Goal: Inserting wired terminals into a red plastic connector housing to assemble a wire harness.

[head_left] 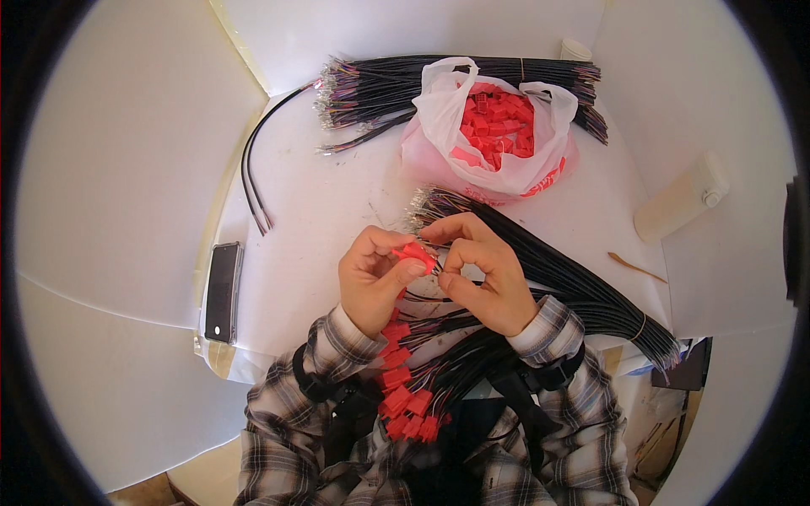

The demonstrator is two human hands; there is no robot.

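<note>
Left hand [369, 274]: fingers pinching red plug [413, 254]; right hand [492, 274]: fingers seemingly pinching its wires [437, 269]; several plug-ended cables [451, 368] evidently done, bare-ended cables [540, 251] and bagged plugs [498, 125] remaining.

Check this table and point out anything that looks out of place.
Two black cables curve away at the left from the tied bundle at the back, looking stray. A thin brown strip lies alone near the right edge, unlike the cables. Dark specks also mark the white table.
</note>
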